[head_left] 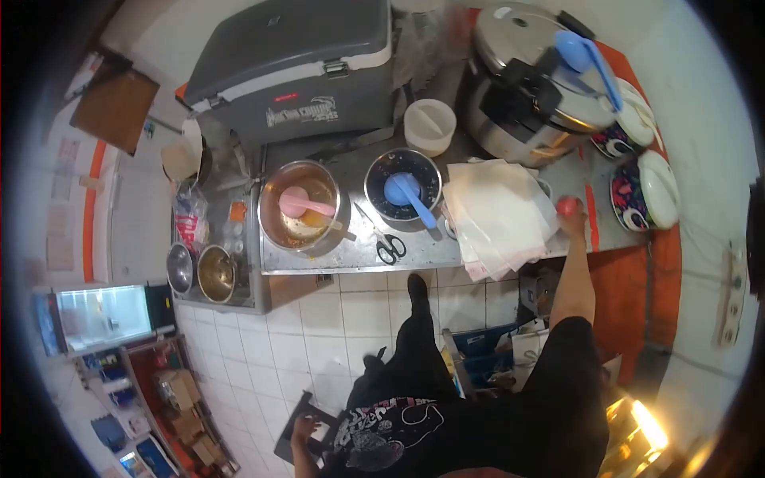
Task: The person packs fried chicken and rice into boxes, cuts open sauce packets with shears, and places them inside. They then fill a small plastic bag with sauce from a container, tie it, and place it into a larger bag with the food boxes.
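At the right part of the metal counter, my right hand (574, 225) is closed on a small red round thing (567, 206), whose kind I cannot tell. Just left of it lies a fanned stack of pale paper sheets (498, 211). My left hand (304, 429) hangs low by my side with its fingers loosely apart, overlapping a dark object with a white patch (319, 434) near the floor. Black-handled scissors (389, 245) rest on the counter between a steel pot (267, 227) with a pink ladle (296, 204) and a dark pot (374, 203) with a blue ladle (404, 191).
A grey cooler box (295, 72) stands at the back left. Behind the paper is a large steel cooker (510, 119), a blue ladle (575, 52) on its lid. Patterned containers (644, 191) line the right end. A white tub (429, 127) sits mid-counter; metal bowls (215, 273) are at left.
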Motion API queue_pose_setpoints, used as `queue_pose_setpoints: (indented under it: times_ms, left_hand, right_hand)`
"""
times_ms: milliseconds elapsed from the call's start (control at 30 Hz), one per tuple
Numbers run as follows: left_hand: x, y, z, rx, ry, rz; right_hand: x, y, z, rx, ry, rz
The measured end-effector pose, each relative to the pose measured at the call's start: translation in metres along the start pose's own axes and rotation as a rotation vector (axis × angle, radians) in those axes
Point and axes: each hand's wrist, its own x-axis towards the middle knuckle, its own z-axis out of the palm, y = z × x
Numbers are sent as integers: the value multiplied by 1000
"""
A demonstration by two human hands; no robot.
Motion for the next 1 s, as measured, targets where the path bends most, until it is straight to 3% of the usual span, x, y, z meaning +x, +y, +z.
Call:
queue_pose_setpoints:
  times_ms: [100, 133, 167, 200, 233, 267, 300, 333, 400, 467, 567, 700, 767, 800, 867, 933, 967, 1000]
  left_hand:
    - [-14, 21, 17, 58, -11, 21]
    - [-7, 31, 20, 31, -59, -25]
    - [-5, 37, 23, 149, -64, 130]
    - [15, 42, 17, 538, -233, 747]
    - [-5, 78, 37, 278, -112, 318]
    - [-12, 101, 49, 146, -42, 208]
    - [-14, 119, 55, 78, -54, 226]
    - [-23, 146, 56, 301, -41, 275]
    - [-22, 176, 59, 303, -47, 315]
    - [-6, 190, 58, 286, -1, 399]
    - [-15, 211, 57, 243, 97, 514]
    - [-17, 163, 63, -135, 128, 576]
    - [12, 94, 77, -240, 126, 526]
    - [23, 54, 81, -221, 138, 499]
    - [25, -12, 96, -126, 130, 392]
    - [27, -82, 108, -159, 0, 274]
    - [7, -97, 108, -148, 10, 238]
    - [-24, -112, 109, -144, 17, 200]
  right_hand:
    - [-14, -35, -35, -16, 0, -43]
    - [3, -7, -29, 36, 4, -226]
    - [16, 20, -19, 96, 1, -408]
    - [-3, -5, -29, 157, 214, -280]
    - [-37, -70, -60, 224, 425, -149]
    - [-65, -136, -90, 313, 464, -253]
    - [-91, -183, -104, 408, 499, -354]
    - [-112, -199, -88, 320, 489, -307]
    - [-137, -220, -48, 258, 463, -285]
    - [-153, -234, -15, 118, 117, -519]
    - [-170, -232, 21, -61, 104, -501]
    - [-170, -234, 5, -316, 190, -510]
    - [-176, -246, -4, 4, 369, -587]
    - [-190, -258, -4, 14, 366, -588]
    - [-225, -289, 3, 421, 25, -678]
    - [-275, -335, 36, 595, -244, -656]
    - [-309, -369, 38, 708, -438, -461]
    - [-306, -374, 83, 762, -663, -457]
